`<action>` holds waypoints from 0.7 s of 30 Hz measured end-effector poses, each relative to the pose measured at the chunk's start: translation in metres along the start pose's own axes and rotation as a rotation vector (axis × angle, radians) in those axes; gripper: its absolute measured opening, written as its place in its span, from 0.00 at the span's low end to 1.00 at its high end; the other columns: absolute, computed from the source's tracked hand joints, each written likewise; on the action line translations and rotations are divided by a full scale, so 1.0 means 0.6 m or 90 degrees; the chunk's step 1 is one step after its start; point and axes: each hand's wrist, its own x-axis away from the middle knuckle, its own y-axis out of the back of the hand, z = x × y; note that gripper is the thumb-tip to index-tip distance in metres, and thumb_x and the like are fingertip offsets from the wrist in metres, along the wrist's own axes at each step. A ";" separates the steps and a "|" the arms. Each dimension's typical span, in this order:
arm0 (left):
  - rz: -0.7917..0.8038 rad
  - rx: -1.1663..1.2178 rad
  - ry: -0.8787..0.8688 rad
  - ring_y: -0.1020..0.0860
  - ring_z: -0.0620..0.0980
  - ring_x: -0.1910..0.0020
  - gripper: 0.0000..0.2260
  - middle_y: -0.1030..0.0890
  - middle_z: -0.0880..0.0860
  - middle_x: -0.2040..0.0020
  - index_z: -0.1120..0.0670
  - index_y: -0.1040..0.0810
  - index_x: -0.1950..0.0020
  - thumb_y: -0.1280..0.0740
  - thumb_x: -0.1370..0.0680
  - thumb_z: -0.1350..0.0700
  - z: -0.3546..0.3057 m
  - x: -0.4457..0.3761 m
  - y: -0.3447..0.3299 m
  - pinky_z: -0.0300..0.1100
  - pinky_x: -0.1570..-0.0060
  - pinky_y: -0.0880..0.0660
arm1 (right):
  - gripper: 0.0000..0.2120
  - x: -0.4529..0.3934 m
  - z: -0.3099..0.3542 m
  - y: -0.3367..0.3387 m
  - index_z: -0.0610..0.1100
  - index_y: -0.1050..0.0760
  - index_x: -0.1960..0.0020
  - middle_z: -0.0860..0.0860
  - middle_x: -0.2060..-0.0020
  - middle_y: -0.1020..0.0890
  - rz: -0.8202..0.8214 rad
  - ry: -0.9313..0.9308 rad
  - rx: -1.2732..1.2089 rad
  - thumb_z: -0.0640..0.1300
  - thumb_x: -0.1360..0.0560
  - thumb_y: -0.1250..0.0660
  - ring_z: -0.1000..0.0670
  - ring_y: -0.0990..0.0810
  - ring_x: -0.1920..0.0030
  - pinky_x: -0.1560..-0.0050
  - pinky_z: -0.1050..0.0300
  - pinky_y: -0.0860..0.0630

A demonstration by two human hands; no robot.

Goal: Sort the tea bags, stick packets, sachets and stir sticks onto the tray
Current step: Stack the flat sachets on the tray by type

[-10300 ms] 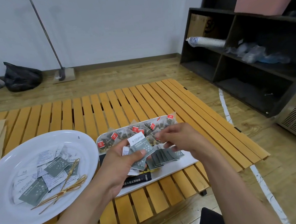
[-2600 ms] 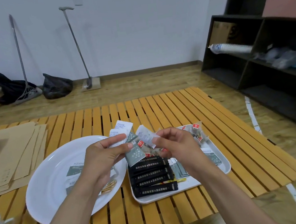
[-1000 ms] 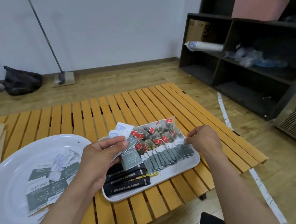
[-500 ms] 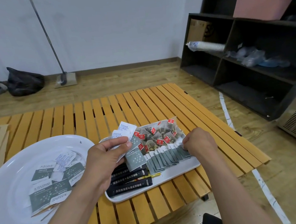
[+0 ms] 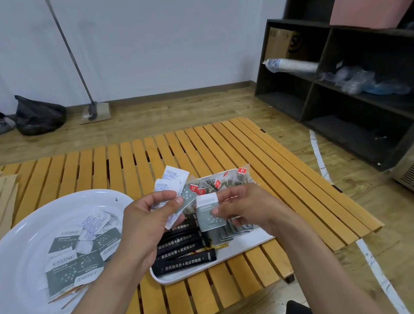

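Meanwhile, left hand (image 5: pixel 146 224) gripping fanned paper sachets (image 5: pixel 173 186), right hand (image 5: pixel 247 206) pinching flat grey sachet (image 5: pixel 209 215).

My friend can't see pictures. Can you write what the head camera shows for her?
Two hands sort drink packets over a slatted wooden table: the left hand holds a fan of sachets, and the right hand pinches one grey-green sachet above a white tray of black stick packets and tea bags. A white plate holds more sachets.

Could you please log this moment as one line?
left hand: holds sachets | right hand: pinches grey sachet | tray: partly sorted
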 end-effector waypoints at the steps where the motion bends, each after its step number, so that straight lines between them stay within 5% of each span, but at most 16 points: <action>1: -0.005 0.001 -0.001 0.13 0.59 0.57 0.09 0.15 0.60 0.45 0.60 0.16 0.51 0.22 0.29 0.65 -0.003 -0.001 0.003 0.43 0.63 0.16 | 0.16 0.002 0.000 0.012 0.40 0.19 0.44 0.40 0.51 0.13 -0.034 0.000 -0.010 0.36 0.30 0.21 0.49 0.18 0.59 0.63 0.58 0.23; 5: -0.006 -0.003 0.008 0.13 0.58 0.59 0.09 0.15 0.59 0.46 0.59 0.16 0.50 0.22 0.29 0.64 -0.007 -0.002 0.010 0.43 0.64 0.16 | 0.10 -0.005 -0.009 0.067 0.45 0.19 0.45 0.45 0.56 0.12 -0.264 0.010 -0.027 0.40 0.26 0.24 0.49 0.14 0.59 0.61 0.54 0.20; 8: 0.002 -0.019 0.009 0.13 0.58 0.58 0.09 0.15 0.58 0.46 0.59 0.16 0.51 0.22 0.29 0.64 -0.004 0.001 0.005 0.47 0.56 0.16 | 0.06 -0.015 -0.025 0.103 0.46 0.19 0.47 0.46 0.56 0.15 -0.384 -0.021 0.048 0.41 0.23 0.27 0.51 0.18 0.62 0.66 0.54 0.24; 14: 0.023 -0.036 0.019 0.13 0.57 0.58 0.07 0.16 0.57 0.45 0.58 0.16 0.53 0.22 0.29 0.63 0.002 0.003 -0.001 0.46 0.57 0.16 | 0.04 -0.054 -0.063 0.119 0.46 0.19 0.50 0.47 0.54 0.16 -0.387 -0.133 0.194 0.40 0.24 0.27 0.47 0.19 0.55 0.60 0.53 0.23; 21: 0.024 -0.047 0.019 0.13 0.57 0.59 0.08 0.15 0.58 0.45 0.58 0.16 0.52 0.22 0.29 0.63 0.000 0.005 0.000 0.46 0.58 0.16 | 0.05 -0.065 -0.070 0.110 0.49 0.19 0.51 0.48 0.56 0.17 -0.418 -0.161 0.287 0.41 0.26 0.27 0.47 0.20 0.56 0.67 0.58 0.30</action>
